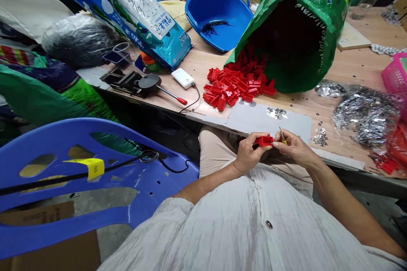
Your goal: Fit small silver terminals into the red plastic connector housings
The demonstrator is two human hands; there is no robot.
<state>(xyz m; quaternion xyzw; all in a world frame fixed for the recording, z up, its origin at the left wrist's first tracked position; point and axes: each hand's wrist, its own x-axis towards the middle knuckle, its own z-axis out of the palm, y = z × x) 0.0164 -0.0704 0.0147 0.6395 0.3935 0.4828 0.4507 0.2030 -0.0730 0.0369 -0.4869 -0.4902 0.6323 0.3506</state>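
Observation:
My left hand (248, 152) is closed around a small red plastic part (263, 140), held over my lap just below the table edge. My right hand (294, 146) pinches a small yellow-handled tool (282, 136) whose metal tip points up, its fingers touching the red part's right end. On the table beyond lies a pile of red plastic parts (237, 87) spilling from a tipped green sack (295, 29). A few tiny silver metal pieces (276, 113) rest on a grey mat (254, 120) in front of me.
A blue basin (219, 17) with thin black pieces sits at the back. A white power bank (182, 78), a black hand press (133, 82), bags of silver parts (365, 114) and a pink basket (396, 76) are on the table. A blue plastic chair (95, 178) stands left.

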